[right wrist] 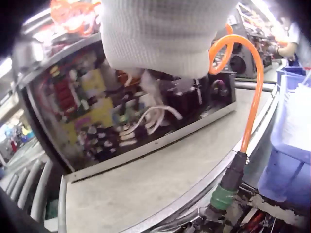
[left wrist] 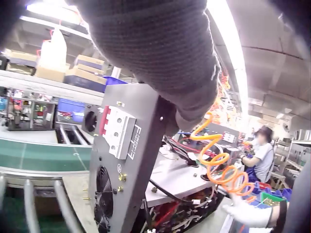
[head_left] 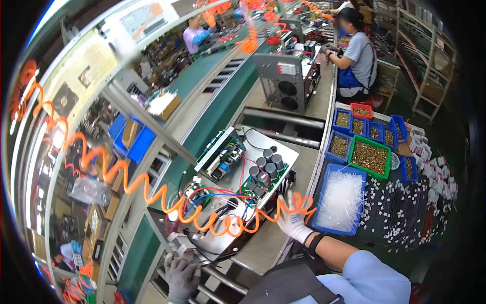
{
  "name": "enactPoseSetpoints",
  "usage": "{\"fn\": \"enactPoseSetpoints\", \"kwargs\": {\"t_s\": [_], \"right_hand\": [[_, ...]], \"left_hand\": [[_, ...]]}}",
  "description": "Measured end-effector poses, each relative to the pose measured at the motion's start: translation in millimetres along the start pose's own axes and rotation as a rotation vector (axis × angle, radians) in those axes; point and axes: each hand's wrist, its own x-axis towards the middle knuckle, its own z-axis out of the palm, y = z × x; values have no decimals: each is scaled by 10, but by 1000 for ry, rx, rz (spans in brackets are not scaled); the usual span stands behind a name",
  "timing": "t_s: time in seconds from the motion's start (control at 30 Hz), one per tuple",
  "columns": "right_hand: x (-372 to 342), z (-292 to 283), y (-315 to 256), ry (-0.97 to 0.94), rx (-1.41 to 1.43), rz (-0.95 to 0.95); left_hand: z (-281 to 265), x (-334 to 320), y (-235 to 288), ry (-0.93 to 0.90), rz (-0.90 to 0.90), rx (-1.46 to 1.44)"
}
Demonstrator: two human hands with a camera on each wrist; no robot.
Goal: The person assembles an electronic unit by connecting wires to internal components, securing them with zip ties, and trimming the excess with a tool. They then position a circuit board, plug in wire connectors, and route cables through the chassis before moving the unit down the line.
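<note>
An electronics unit (head_left: 263, 136) lies with its white plate, capacitors and wiring exposed. My left hand (head_left: 182, 279), in a grey glove, is at the unit's dark end panel (left wrist: 141, 104), near the circuit breaker (left wrist: 118, 132); the panel hides its fingertips in the left wrist view. My right hand (head_left: 293, 222), in a white glove, has its fingers extended at the unit's near side edge. An orange coiled hose (head_left: 230, 226) crosses over the unit and overlaps the right hand. Through the unit's open side, boards and white wires (right wrist: 155, 116) show.
A blue bin of clear strips (head_left: 340, 200) stands right of the bench. Beyond are a green bin (head_left: 372, 156) and several blue bins of brass parts. Another grey unit (head_left: 283, 83) is farther along. A seated person (head_left: 357, 58) works at the bench. Metal rollers (left wrist: 68, 206) run beside the unit.
</note>
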Motion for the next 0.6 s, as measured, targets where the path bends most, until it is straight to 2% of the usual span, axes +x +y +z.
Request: {"fn": "enactPoseSetpoints", "kwargs": {"t_s": [0.07, 0.1, 0.13, 0.2, 0.23, 0.27, 0.33, 0.4, 0.43, 0.47, 0.5, 0.53, 0.57, 0.6], "right_hand": [[1, -6, 46, 171, 144, -8], [-6, -65, -20, 185, 229, 46], [-1, -129, -97, 245, 230, -49], [-103, -464, -454, 3, 463, -152], [-185, -369, -627, 120, 476, -312], [-351, -208, -701, 97, 432, -420], [-759, -201, -888, -30, 523, -611], [-1061, 4, -803, -44, 301, -924], [-1184, 48, -751, -111, 197, -964], [-1434, 451, -400, -420, 455, -590], [-1422, 416, -130, -421, 324, -466], [-1413, 583, 55, -73, 1056, -157], [-1267, 328, -51, -89, 1036, -180], [-1073, -189, -357, 55, 971, 188]], "left_hand": [[-51, -322, -54, -33, -141, 30], [-118, -425, -33, -38, -195, 38], [-129, -554, -81, -21, -221, 53], [-160, -832, -154, -16, -309, 53], [-198, -916, -145, -7, -341, 78], [-221, -1034, -151, -7, -380, 85], [-243, -1294, -188, 45, -404, 117], [-293, -1516, -202, 79, -416, 128], [-320, -1627, -215, 87, -413, 143], [-351, -1743, -248, 97, -407, 156], [-414, -1881, -241, 60, -427, 188], [-372, -2066, -252, 84, -456, 179], [-310, -2277, -240, 293, -580, 171], [-263, -2499, -213, 489, -689, 164]]}}
